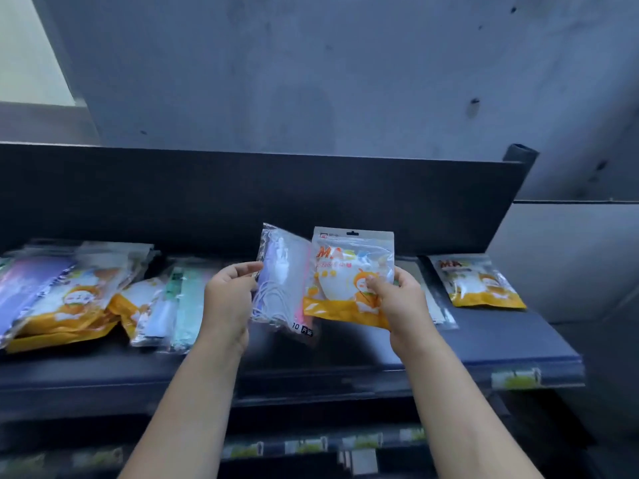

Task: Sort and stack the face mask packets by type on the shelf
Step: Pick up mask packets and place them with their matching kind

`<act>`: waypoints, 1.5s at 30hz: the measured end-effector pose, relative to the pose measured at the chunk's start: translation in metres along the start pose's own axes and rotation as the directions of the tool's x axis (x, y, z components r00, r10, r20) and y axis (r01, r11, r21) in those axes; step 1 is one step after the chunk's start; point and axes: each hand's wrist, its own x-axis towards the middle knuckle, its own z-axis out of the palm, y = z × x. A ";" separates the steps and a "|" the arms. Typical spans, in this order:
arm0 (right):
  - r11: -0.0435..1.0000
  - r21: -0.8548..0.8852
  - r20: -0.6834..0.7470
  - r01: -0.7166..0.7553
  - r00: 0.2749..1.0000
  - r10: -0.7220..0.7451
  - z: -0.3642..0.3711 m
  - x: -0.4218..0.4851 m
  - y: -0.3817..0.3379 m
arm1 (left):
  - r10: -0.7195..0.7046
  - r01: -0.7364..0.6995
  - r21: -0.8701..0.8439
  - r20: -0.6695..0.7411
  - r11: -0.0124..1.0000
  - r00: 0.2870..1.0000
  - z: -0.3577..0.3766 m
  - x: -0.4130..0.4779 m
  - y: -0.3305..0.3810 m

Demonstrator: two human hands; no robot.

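Note:
My left hand (pixel 230 295) pinches the left edge of a clear packet of pale masks (pixel 281 281), held upright above the dark shelf (pixel 345 354). My right hand (pixel 394 299) grips an orange-and-white cartoon mask packet (pixel 349 271), upright and overlapping the clear packet's right edge. On the shelf at the right lies one more orange packet (pixel 479 281). A flat clear packet (pixel 437 305) lies partly hidden behind my right wrist. An unsorted heap (pixel 76 292) of orange, purple and clear packets fills the left side, with green and white packets (pixel 173 302) beside it.
The shelf has a dark back panel (pixel 242 202) and a front lip with a price label (pixel 515 378). A lower shelf edge with several labels (pixel 311 444) runs below my forearms. A grey concrete wall (pixel 311 81) rises behind.

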 end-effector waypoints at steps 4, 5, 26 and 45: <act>0.999 0.010 0.005 -0.033 0.999 0.033 -0.039 0.002 -0.003 | -0.051 0.051 -0.012 -0.010 0.999 0.999 0.030 -0.026 -0.014; 1.000 0.007 0.015 -0.029 0.999 0.029 -0.046 0.003 -0.004 | -0.057 0.057 -0.012 -0.011 0.998 0.998 0.035 -0.030 -0.017; 0.996 -0.086 -0.011 0.035 0.999 -0.036 -0.074 0.058 -0.005 | 0.123 -0.388 0.832 0.371 0.398 0.921 0.070 0.016 -0.089; 0.981 -0.149 -0.116 0.126 0.983 -0.144 -0.147 0.103 -0.022 | 0.031 -0.269 0.454 0.466 0.849 0.884 0.231 -0.024 -0.092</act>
